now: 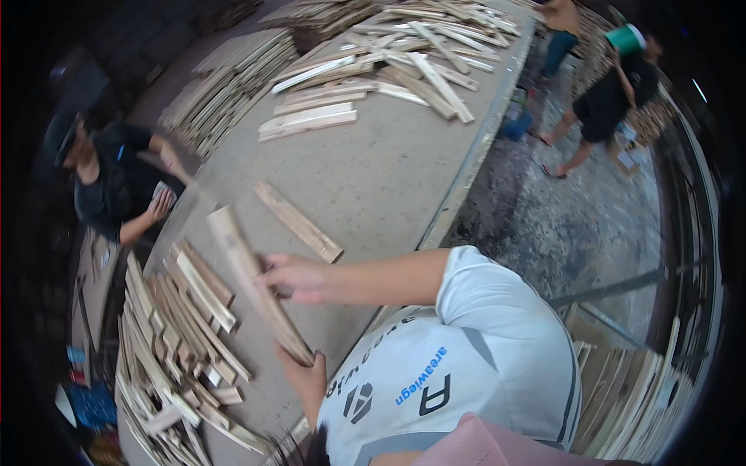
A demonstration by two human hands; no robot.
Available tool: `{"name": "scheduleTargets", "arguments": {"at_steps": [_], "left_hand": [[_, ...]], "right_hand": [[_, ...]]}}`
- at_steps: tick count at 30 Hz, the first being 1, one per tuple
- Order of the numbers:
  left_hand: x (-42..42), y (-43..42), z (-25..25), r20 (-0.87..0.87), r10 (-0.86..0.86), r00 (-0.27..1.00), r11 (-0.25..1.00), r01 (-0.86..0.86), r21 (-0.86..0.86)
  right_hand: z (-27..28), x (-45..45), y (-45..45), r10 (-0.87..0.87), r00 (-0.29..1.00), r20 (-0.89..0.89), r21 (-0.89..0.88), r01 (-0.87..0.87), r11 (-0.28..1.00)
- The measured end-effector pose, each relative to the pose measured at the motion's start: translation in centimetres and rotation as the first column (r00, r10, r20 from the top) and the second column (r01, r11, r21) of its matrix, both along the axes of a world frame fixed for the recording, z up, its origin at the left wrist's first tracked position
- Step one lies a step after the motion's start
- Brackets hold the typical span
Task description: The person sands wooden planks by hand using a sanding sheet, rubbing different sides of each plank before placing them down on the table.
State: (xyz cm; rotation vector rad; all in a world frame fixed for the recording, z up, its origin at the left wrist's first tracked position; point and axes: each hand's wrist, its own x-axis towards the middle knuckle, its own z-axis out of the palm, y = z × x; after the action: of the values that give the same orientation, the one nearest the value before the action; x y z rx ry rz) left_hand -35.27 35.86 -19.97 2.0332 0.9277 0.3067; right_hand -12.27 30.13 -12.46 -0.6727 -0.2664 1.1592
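Right, nearest to me is the white shirt, w/ the L hand closed round the near end of a wooden slat. The R hand is partly closed on the same slat around mid-length, thumb & fingers at its edge. That slat is held slantwise over the worktable, far end pointing away; it's a bit blurred, so I can't tell if it touches the top.

Just beside it, on the L side, a messy slat pile crowds the table, pcs overlapping at odd angles, so there's little free surface there. Beyond the R hand, one loose slat lies flat by itself. Off to the R of the shirt, below table level, stands a stack of thin boards, w/ a metal rail running above it.

Across the table, a person in a dark top & cap has both hands near the edge; what they hold is too blurred to ID. Farther on, a big heap of slats takes up the far end, w/ a neat lumber stack beside the table. On the R, past the table edge, a person in black carries a green-and-white container at shoulder ht., near a cardboard box & another person.
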Motion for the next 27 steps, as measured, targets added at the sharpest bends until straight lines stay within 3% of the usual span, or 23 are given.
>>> {"name": "scheduleTargets", "arguments": {"at_steps": [1,2,3,4,5,6,8,9,10,11,12,13,15,17,20,21,23,25,27], "left_hand": [[-0.7,0.4,0.2,-0.006,0.068,0.998,0.998,-0.068,-0.009],[-1.5,1.1,0.6,-0.008,-0.087,0.996,0.988,0.085,-0.132],[-2.2,1.6,0.8,0.019,-0.236,0.972,0.939,0.233,-0.253],[-3.0,2.3,0.4,0.01,-0.166,0.986,0.949,0.162,-0.272],[-3.7,3.1,-0.5,-0.004,-0.306,0.952,0.907,0.29,-0.306],[-4.6,3.3,-1.0,-0.011,-0.443,0.896,0.843,0.413,-0.345],[-4.7,2.7,0.9,-0.063,-0.396,0.916,0.851,0.341,-0.399],[-4.2,2.9,1.6,-0.09,-0.407,0.909,0.84,0.334,-0.427],[-4.0,3.1,1.7,-0.094,-0.372,0.924,0.848,0.296,-0.44],[-4.1,3.2,1.6,-0.106,-0.378,0.92,0.857,0.304,-0.415],[-4.3,3.1,1.5,-0.117,-0.388,0.914,0.865,0.317,-0.389],[-4.5,3.0,1.4,-0.116,-0.363,0.924,0.869,0.291,-0.4],[-4.6,3.0,1.4,-0.107,-0.37,0.923,0.862,0.298,-0.41],[-4.3,3.0,2.2,-0.126,-0.352,0.928,0.863,0.269,-0.428],[-4.1,2.9,3.2,-0.153,-0.345,0.926,0.855,0.243,-0.459],[-4.0,3.0,3.4,-0.162,-0.354,0.921,0.851,0.246,-0.464],[-4.5,3.3,2.1,-0.126,-0.344,0.93,0.851,0.252,-0.461],[-4.7,3.3,1.5,-0.097,-0.344,0.934,0.843,0.262,-0.469],[-4.7,3.3,1.2,-0.029,-0.353,0.935,0.795,0.283,-0.537]], "right_hand": [[-1.6,0.7,-0.8,-0.081,0.993,0.081,-0.042,0.084,0.996],[-2.9,1.3,-1.7,-0.172,0.974,0.149,-0.207,0.201,0.958],[-7.8,2.8,-1.9,-0.269,0.951,0.156,-0.269,0.303,0.914],[-10.9,3.4,-3.2,-0.377,0.924,0.064,-0.296,0.378,0.877],[-14.0,3.9,-4.1,-0.431,0.902,-0.024,-0.384,0.39,0.837],[-17.4,4.3,-5.2,-0.42,0.906,0.058,-0.442,0.4,0.803],[-19.8,2.5,-6.1,-0.359,0.925,0.129,-0.506,0.372,0.778],[-18.6,1.1,-6.5,-0.159,0.738,0.656,-0.389,0.511,0.766],[-16.8,-0.2,-6.8,0.049,0.277,0.96,-0.202,0.559,0.804],[-14.5,-1.3,-7.0,0.074,0.286,0.955,-0.222,0.527,0.82],[-11.8,-2.2,-7.2,0.137,-0.187,0.973,-0.071,0.323,0.944],[-10.6,-2.6,-7.2,0.04,-0.619,0.785,-0.017,0.042,0.999],[-12.8,-0.8,-6.4,0.063,-0.564,0.823,-0.061,0.022,0.998],[-13.7,3.6,-5.1,0.342,-0.546,0.765,-0.143,0.373,0.917],[-13.7,4.1,-4.8,0.417,-0.631,0.654,-0.118,0.459,0.88],[-13.1,2.5,-5.0,0.406,-0.643,0.649,-0.115,0.445,0.888],[-11.4,-1.8,-6.2,0.076,-0.514,0.855,-0.105,-0.027,0.994],[-12.5,0.3,-5.7,0.069,-0.47,0.88,-0.113,-0.068,0.991],[-13.7,4.4,-3.8,0.321,-0.48,0.816,-0.112,0.414,0.904]]}}
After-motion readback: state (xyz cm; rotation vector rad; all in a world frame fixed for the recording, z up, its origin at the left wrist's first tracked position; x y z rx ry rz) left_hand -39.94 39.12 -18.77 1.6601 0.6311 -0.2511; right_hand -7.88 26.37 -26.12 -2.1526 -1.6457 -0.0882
